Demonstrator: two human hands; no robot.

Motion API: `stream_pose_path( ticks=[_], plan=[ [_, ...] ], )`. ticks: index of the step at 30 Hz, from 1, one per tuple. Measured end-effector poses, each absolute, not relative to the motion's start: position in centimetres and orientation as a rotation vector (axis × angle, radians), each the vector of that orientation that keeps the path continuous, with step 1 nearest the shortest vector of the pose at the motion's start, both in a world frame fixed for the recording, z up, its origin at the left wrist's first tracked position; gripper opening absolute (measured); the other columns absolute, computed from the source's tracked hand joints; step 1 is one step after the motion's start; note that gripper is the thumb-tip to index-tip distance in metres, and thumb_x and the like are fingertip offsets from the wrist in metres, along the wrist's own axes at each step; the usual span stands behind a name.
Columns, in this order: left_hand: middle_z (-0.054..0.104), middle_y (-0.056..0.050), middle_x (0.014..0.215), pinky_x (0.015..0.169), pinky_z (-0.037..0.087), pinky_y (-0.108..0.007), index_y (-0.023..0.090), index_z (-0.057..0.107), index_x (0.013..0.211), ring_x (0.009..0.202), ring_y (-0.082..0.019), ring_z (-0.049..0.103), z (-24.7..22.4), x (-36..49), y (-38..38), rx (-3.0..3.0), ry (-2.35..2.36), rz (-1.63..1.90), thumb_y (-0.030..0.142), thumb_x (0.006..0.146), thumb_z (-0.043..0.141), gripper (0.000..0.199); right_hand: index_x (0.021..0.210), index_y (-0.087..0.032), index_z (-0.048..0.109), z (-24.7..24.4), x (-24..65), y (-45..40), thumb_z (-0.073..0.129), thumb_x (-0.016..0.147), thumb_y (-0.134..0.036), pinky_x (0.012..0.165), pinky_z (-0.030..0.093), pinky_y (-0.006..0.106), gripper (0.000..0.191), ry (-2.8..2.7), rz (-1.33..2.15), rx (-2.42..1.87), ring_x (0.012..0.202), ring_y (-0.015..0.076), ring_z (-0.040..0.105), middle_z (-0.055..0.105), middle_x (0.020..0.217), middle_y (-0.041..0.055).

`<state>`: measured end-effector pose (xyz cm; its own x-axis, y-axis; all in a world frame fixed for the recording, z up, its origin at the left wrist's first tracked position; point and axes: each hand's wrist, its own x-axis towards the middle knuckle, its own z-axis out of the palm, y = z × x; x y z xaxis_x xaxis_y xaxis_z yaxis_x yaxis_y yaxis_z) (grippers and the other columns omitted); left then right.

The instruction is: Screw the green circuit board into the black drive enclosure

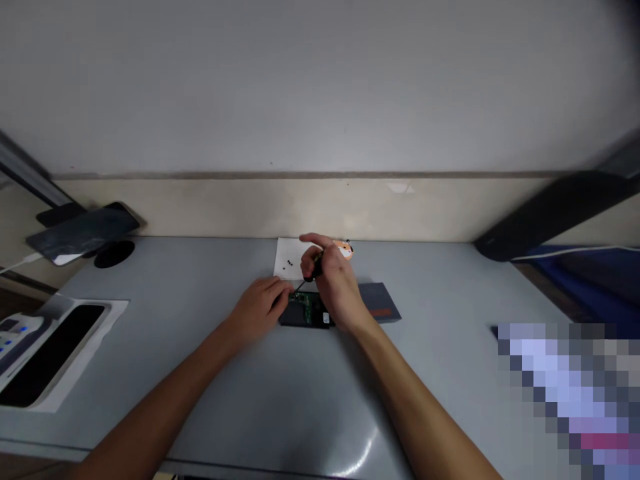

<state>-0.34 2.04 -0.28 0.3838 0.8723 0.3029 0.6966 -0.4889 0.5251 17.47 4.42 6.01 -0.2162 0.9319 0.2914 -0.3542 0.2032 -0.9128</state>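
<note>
A dark device with a green circuit board [309, 309] lies in the middle of the grey table. My right hand [334, 280] grips a dark screwdriver [314, 269], whose thin shaft slants down to the board's upper left corner. At the left end of the device is my left hand [260, 305], fingers bent together against its edge; whether they pinch a small part is hidden. Behind the device, several tiny black screws [289, 263] lie on a white sheet [283, 250]. A dark grey box [381, 301] sits to the right, partly behind my right hand.
On the left are a phone on a stand [87, 230], a black phone-like slab [55, 353] on white paper and a white device [15, 340]. An orange and white figure [345, 249] sits behind my right hand. A dark post [530, 220] stands at right, near a pixelated area.
</note>
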Motion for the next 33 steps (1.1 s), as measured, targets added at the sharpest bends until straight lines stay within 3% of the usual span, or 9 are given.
stream_pose_path(
  ticks=[4, 7, 10, 13, 16, 20, 23, 28, 33],
  plan=[
    [0.07, -0.004, 0.103, 0.094, 0.049, -0.038, 0.021, 0.067, 0.106, 0.098, -0.02, 0.064, -0.2, -0.3, 2.0, 2.34, 1.386, 0.783, 0.02, 0.105, 0.044, 0.023, 0.132, -0.029, 0.065, 5.9, 17.4, 4.6, 0.046, 0.102, -0.058, 0.076, 0.045, 0.032, 0.045, -1.135, 1.438, -0.627, 0.076, 0.0161, 0.05, 0.053, 0.081, -0.0001],
    [0.07, -0.004, 0.102, 0.094, 0.049, -0.038, 0.02, 0.067, 0.106, 0.097, -0.02, 0.065, -0.3, -0.3, 2.1, 2.347, 1.379, 0.784, 0.021, 0.105, 0.044, 0.023, 0.107, -0.028, 0.073, 5.2, 17.5, 4.8, 0.063, 0.096, -0.052, 0.081, 0.045, 0.032, 0.028, -1.17, 1.353, -0.66, 0.082, 0.0155, 0.054, 0.06, 0.09, 0.0006],
    [0.07, -0.004, 0.101, 0.093, 0.05, -0.038, 0.02, 0.067, 0.106, 0.097, -0.02, 0.065, -0.4, -0.4, 2.2, 2.343, 1.369, 0.798, 0.021, 0.105, 0.043, 0.024, 0.086, -0.025, 0.065, 4.5, 17.6, 5.0, 0.07, 0.092, -0.05, 0.084, 0.047, 0.032, 0.027, -1.121, 1.36, -0.607, 0.088, 0.0149, 0.059, 0.065, 0.101, 0.001],
    [0.071, -0.005, 0.104, 0.095, 0.049, -0.039, 0.02, 0.067, 0.107, 0.099, -0.021, 0.065, -0.3, -0.3, 2.2, 2.343, 1.36, 0.792, 0.02, 0.105, 0.044, 0.024, 0.082, -0.025, 0.052, 4.4, 17.5, 5.0, 0.07, 0.092, -0.051, 0.074, 0.045, 0.03, 0.033, -1.085, 1.397, -0.573, 0.075, 0.0136, 0.058, 0.063, 0.084, -0.0017],
    [0.07, -0.004, 0.102, 0.094, 0.05, -0.039, 0.02, 0.067, 0.108, 0.097, -0.021, 0.065, -0.3, -0.4, 2.1, 2.345, 1.375, 0.779, 0.02, 0.105, 0.043, 0.024, 0.08, -0.025, 0.048, 4.8, 17.3, 5.0, 0.066, 0.093, -0.056, 0.062, 0.038, 0.029, 0.038, -1.078, 1.365, -0.585, 0.059, 0.0125, 0.044, 0.047, 0.063, -0.006],
    [0.07, -0.003, 0.101, 0.091, 0.05, -0.037, 0.022, 0.067, 0.108, 0.095, -0.02, 0.064, -0.4, -0.6, 2.1, 2.35, 1.388, 0.766, 0.021, 0.105, 0.043, 0.024, 0.096, -0.024, 0.066, 5.4, 17.4, 5.0, 0.049, 0.1, -0.061, 0.068, 0.042, 0.031, 0.041, -0.987, 1.456, -0.528, 0.066, 0.0141, 0.047, 0.049, 0.071, -0.0016],
    [0.07, -0.003, 0.1, 0.091, 0.049, -0.037, 0.022, 0.066, 0.105, 0.095, -0.02, 0.064, -0.5, -0.6, 2.2, 2.35, 1.376, 0.763, 0.02, 0.105, 0.043, 0.023, 0.098, -0.024, 0.072, 5.5, 17.5, 5.0, 0.061, 0.097, -0.047, 0.074, 0.045, 0.031, 0.026, -0.961, 1.491, -0.523, 0.076, 0.0145, 0.055, 0.057, 0.081, 0.0007],
    [0.07, -0.003, 0.1, 0.093, 0.05, -0.038, 0.021, 0.066, 0.104, 0.096, -0.02, 0.065, -0.3, -0.5, 2.2, 2.338, 1.372, 0.764, 0.02, 0.104, 0.045, 0.022, 0.086, -0.026, 0.062, 5.3, 17.5, 4.8, 0.079, 0.085, -0.038, 0.085, 0.049, 0.033, 0.021, -0.915, 1.469, -0.55, 0.093, 0.0166, 0.065, 0.066, 0.092, -0.0008],
    [0.071, -0.004, 0.104, 0.095, 0.05, -0.039, 0.021, 0.067, 0.108, 0.099, -0.021, 0.065, -0.3, -0.4, 2.2, 2.338, 1.373, 0.784, 0.021, 0.105, 0.044, 0.024, 0.089, -0.027, 0.048, 5.3, 17.2, 4.6, 0.069, 0.094, -0.045, 0.068, 0.044, 0.03, 0.028, -1.169, 1.323, -0.637, 0.067, 0.0137, 0.055, 0.055, 0.069, -0.006]
  ],
)
